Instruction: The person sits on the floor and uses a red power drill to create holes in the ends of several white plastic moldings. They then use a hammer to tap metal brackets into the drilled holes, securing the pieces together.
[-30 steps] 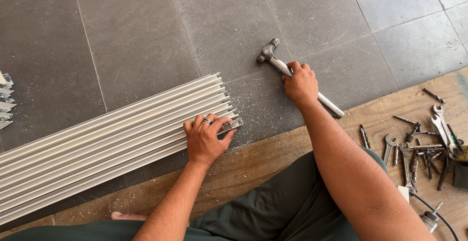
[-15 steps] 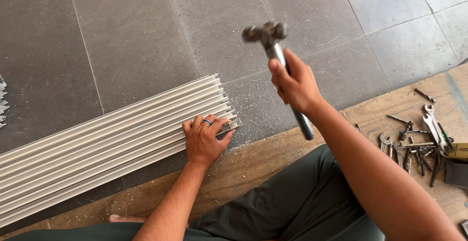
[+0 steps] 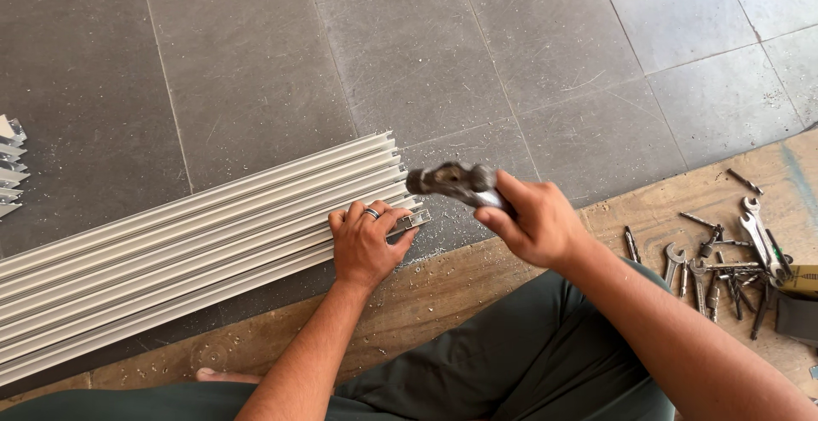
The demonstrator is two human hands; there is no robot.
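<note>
My left hand point(image 3: 365, 246) lies flat, fingers together, pressing on the near end of the pale metal rails point(image 3: 196, 233), which stretch away to its left across the grey tiled floor point(image 3: 477, 54). My right hand point(image 3: 537, 221) is wrapped tight around the hammer point(image 3: 456, 181), its blurred head just right of my left fingertips. Spanners point(image 3: 724, 259) lie scattered well off to its right.

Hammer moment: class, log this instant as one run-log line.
left hand: flat on metal rails | right hand: grips hammer, raised near rail ends | wrenches: on board, right
</note>
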